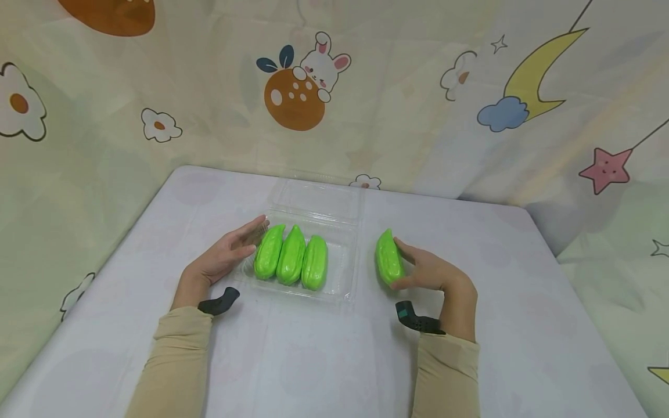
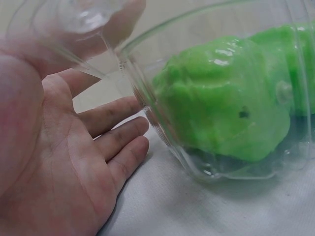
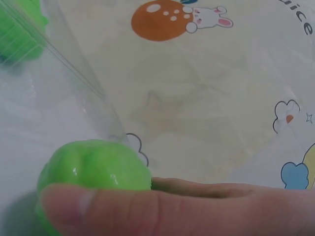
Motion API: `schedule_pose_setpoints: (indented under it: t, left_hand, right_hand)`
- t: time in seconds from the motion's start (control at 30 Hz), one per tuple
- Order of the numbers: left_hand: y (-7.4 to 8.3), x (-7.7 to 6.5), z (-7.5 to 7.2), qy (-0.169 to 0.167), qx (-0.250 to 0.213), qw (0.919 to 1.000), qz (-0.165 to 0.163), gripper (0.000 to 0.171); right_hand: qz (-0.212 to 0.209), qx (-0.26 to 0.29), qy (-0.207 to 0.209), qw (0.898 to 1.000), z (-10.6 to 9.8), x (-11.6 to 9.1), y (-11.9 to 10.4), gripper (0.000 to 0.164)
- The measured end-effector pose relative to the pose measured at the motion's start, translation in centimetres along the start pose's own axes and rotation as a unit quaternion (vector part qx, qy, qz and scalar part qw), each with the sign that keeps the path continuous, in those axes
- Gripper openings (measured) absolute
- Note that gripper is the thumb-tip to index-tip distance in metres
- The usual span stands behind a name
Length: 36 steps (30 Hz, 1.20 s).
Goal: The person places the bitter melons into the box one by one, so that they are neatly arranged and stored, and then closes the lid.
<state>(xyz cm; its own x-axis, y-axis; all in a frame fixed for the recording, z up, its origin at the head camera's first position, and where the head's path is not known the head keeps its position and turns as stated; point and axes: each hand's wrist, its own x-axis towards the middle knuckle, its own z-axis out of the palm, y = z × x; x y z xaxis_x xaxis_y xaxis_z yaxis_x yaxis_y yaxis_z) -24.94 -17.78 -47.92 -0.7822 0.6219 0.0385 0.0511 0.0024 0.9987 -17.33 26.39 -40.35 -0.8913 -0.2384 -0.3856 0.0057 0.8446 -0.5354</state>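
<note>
A clear plastic clamshell box (image 1: 342, 273) lies on the table with its lid folded back. Three glossy green ridged vegetables, bitter-melon-like in shape, stand side by side in its left and middle part; the middle one (image 1: 291, 255) has a pointed tip. My left hand (image 1: 222, 255) is at the box's left side, fingers extended along the clear wall (image 2: 147, 98) in the left wrist view. To the right of the box, my right hand (image 1: 434, 271) holds another green ridged vegetable (image 1: 389, 258) between thumb and fingers. In the right wrist view the thumb partly hides that vegetable (image 3: 93, 162).
The open lid (image 1: 319, 200) reaches toward the table's back edge. A white cloth covers the table (image 1: 324, 360). Behind and beside it hangs a curtain (image 1: 209, 69) printed with cartoons. Dark wrist devices (image 1: 219, 302) sit on both wrists.
</note>
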Motion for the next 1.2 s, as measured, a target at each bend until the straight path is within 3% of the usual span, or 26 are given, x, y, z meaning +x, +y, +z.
schedule_pose_setpoints:
  t: [0.73, 1.2]
  left_hand:
    - [0.1, 0.1, 0.0, -0.001, -0.003, 1.0000, 0.005, 0.067]
    - [0.0, 0.1, 0.1, 0.003, -0.011, 0.9999, 0.003, 0.067]
  right_hand:
    - [-0.011, -0.010, 0.022, 1.000, -0.6, -0.7, -2.6, 0.104]
    - [-0.049, -0.011, 0.031, 0.998, -0.7, -1.0, -4.4, 0.108]
